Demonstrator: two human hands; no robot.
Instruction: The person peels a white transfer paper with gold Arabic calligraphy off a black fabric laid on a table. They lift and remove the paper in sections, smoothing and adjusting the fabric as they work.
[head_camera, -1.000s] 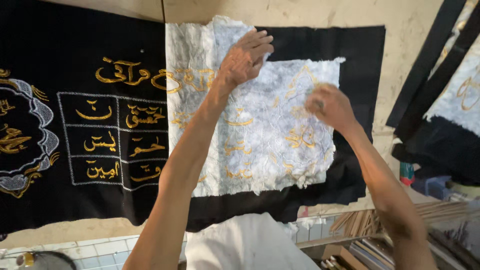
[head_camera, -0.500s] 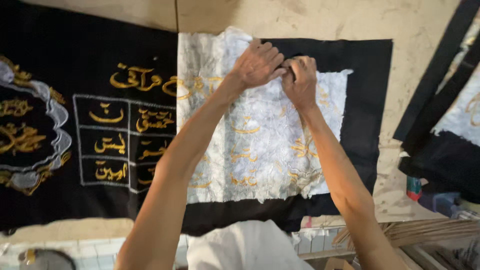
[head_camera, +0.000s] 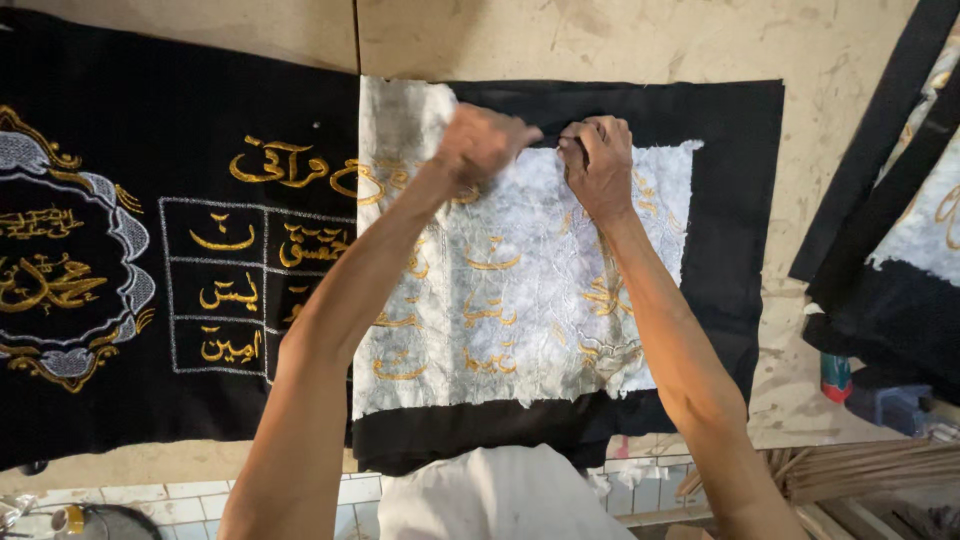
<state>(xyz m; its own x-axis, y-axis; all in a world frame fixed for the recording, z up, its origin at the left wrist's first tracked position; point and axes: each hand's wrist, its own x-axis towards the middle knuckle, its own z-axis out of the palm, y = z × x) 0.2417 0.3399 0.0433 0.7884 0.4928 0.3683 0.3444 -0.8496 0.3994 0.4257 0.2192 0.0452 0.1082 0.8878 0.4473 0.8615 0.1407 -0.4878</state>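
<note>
Paper backing (head_camera: 520, 300) lies under left hand (head_camera: 485, 145) and right hand (head_camera: 598, 160).

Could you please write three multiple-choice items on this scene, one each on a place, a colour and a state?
1. Where do both hands meet?
A. at the paper's top edge
B. on the round emblem
C. at the cloth's bottom edge

2. What colour is the embroidery on the black cloth?
A. red
B. gold
C. green

3. How does the paper lie?
A. rolled up
B. folded in half
C. spread flat, crinkled, over the cloth

Answers:
1 A: the left hand and right hand pinch close together at the upper edge of the white paper.
2 B: the script on the black cloth is gold, with white outlines.
3 C: the paper covers the cloth's right part, and gold shows through it.
</note>
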